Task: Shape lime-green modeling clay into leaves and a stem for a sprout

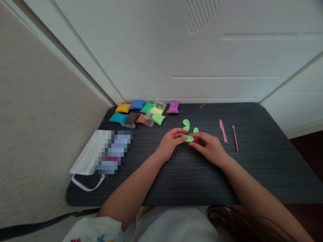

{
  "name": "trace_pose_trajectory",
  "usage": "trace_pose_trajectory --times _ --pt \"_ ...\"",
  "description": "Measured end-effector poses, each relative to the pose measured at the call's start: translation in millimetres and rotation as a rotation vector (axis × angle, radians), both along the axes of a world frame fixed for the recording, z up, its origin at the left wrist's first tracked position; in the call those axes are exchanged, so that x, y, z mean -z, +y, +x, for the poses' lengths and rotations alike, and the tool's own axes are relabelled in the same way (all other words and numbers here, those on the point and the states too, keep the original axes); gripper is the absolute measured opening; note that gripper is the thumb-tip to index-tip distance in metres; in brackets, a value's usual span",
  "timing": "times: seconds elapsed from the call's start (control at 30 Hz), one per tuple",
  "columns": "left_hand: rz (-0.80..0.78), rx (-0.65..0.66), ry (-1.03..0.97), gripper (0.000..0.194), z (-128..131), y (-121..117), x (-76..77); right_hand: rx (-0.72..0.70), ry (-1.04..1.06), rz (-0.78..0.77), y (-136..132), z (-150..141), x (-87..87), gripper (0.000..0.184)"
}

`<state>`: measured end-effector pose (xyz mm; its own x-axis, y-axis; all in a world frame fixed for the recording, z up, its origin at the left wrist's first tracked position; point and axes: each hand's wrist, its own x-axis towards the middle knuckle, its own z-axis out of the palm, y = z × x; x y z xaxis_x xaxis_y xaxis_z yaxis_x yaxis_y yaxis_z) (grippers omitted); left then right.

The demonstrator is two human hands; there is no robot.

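Observation:
Between both hands, over the middle of the dark table, is a small flattened piece of light green modelling clay (189, 138). My left hand (172, 143) pinches its left end between thumb and fingers. At its right end, the fingertips and thumb of my right hand (208, 146) are closed on the same piece. Just beyond the hands lies a curved, heart-like light green clay shape (186, 124). A rounded green clay piece (195, 130) shows behind my right fingers, its lower part hidden.
Pink clay knife (223, 131) and thin pink stick tool (235, 137) lie to the right. Coloured clay packets, including a purple one (173, 107) and a blue one (137, 104), line the back. A white tray (84, 161) and a pixelated phone-like object (116, 153) with a cable sit left.

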<state>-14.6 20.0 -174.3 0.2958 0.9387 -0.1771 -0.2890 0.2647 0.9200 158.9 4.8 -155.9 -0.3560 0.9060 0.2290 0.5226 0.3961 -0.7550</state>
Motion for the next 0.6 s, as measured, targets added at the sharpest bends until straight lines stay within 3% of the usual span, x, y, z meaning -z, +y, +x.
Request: trace_pose_trajectory --times 0.33,0.6 --pt "0.035 0.03 0.02 0.028 2.8 -1.0 -2.8 0.023 0.041 0.005 -0.7 -0.6 -0.8 0.024" --pt "0.172 -0.067 0.09 0.024 5.9 -3.4 -2.6 0.103 0.358 -0.25 2.2 -4.4 14.7 0.022"
